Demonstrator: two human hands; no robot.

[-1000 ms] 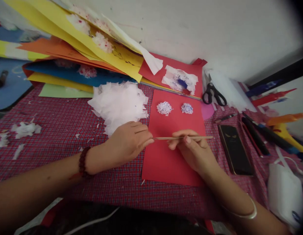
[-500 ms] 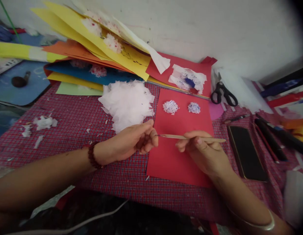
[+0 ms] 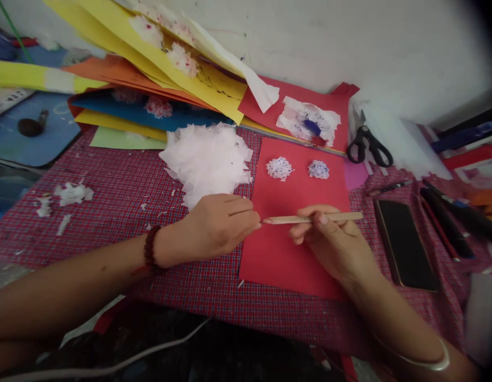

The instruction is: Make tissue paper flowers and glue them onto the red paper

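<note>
My right hand (image 3: 333, 241) pinches a flat wooden stick (image 3: 286, 219) that points left, its narrow end stained reddish. At that stained end, my left hand (image 3: 214, 225) is closed with its back turned up. Whatever its fingertips hold is hidden or too small to name. Both hands are above a red paper sheet (image 3: 293, 265) and its left border. Two crumpled white paper puffs with blue specks, one on the left (image 3: 280, 168) and one on the right (image 3: 318, 169), sit on the sheet's upper part. Beyond my left hand lies a heap of white tissue pieces (image 3: 208, 159).
Coloured paper sheets (image 3: 214, 95) lean at the back, beside a blue-stained tissue (image 3: 305, 123) on red paper. Black scissors (image 3: 369, 146), a phone (image 3: 405, 244) and pens (image 3: 445, 223) lie right. Tissue scraps (image 3: 73, 193) dot the checked cloth (image 3: 111, 175).
My left hand has turned from palm partly showing to back up, with its fingers closing at the stick's stained end. The stick has rolled slightly, showing its flat face. The view has shifted slightly.
</note>
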